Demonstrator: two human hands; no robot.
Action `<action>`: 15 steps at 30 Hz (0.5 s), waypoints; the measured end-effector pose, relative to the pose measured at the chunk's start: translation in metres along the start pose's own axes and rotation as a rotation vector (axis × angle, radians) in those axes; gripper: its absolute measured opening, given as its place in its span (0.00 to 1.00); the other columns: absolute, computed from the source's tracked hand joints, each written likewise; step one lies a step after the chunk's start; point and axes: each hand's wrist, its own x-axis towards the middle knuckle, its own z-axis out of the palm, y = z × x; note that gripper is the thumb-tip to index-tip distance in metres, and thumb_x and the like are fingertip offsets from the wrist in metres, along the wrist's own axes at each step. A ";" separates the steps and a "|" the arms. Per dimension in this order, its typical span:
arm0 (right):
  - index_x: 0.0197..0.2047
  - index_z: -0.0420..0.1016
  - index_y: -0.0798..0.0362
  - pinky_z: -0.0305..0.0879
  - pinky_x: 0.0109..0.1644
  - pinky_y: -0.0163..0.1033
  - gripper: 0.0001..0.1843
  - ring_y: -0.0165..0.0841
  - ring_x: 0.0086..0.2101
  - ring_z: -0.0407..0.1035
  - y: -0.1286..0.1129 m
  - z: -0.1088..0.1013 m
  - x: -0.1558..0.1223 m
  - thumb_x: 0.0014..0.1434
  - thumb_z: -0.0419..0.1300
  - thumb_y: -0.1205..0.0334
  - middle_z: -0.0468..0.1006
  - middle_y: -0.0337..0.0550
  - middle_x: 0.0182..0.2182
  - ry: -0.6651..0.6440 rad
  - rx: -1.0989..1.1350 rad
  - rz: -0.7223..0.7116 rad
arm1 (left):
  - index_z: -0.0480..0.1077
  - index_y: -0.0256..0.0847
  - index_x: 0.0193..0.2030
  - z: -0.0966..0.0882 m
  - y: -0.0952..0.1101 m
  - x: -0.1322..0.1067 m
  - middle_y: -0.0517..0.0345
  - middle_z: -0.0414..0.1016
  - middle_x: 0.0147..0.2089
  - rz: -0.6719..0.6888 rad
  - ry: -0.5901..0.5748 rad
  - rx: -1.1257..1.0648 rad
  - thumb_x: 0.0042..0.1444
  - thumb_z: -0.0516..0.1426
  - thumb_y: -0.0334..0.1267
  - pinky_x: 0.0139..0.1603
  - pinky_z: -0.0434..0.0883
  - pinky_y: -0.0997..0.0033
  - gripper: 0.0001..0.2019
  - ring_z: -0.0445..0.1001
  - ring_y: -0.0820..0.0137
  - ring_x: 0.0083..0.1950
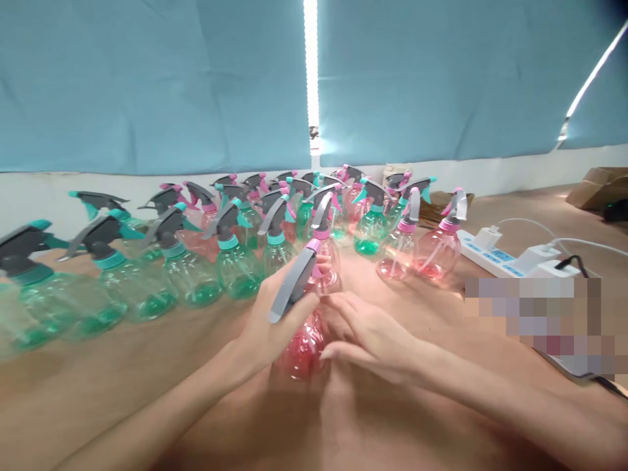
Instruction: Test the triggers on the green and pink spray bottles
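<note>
A pink spray bottle (300, 356) with a grey trigger head stands on the table close in front of me. My left hand (275, 307) is wrapped round its neck, just under the trigger head. From the other side my right hand (370, 333) holds the bottle's round body, with fingers behind and the thumb in front. Right behind it stands another pink spray bottle (328, 265). To the left of my left hand is a green spray bottle (240, 271) with a teal collar.
Several green spray bottles (191, 278) form a row on the left, with more pink and green ones behind. Two pink bottles (439, 252) stand at right, beside a white power strip (495, 258) with plugs and cables. A cardboard box (596, 193) lies far right; blue sheeting (147, 85) hangs behind.
</note>
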 end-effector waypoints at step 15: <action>0.66 0.63 0.55 0.54 0.65 0.61 0.37 0.49 0.64 0.54 0.054 0.018 -0.015 0.60 0.59 0.42 0.62 0.59 0.64 -0.128 -0.159 0.051 | 0.58 0.43 0.26 -0.007 0.005 -0.001 0.64 0.57 0.25 -0.010 0.083 0.129 0.51 0.50 0.33 0.30 0.64 0.69 0.05 0.61 0.72 0.26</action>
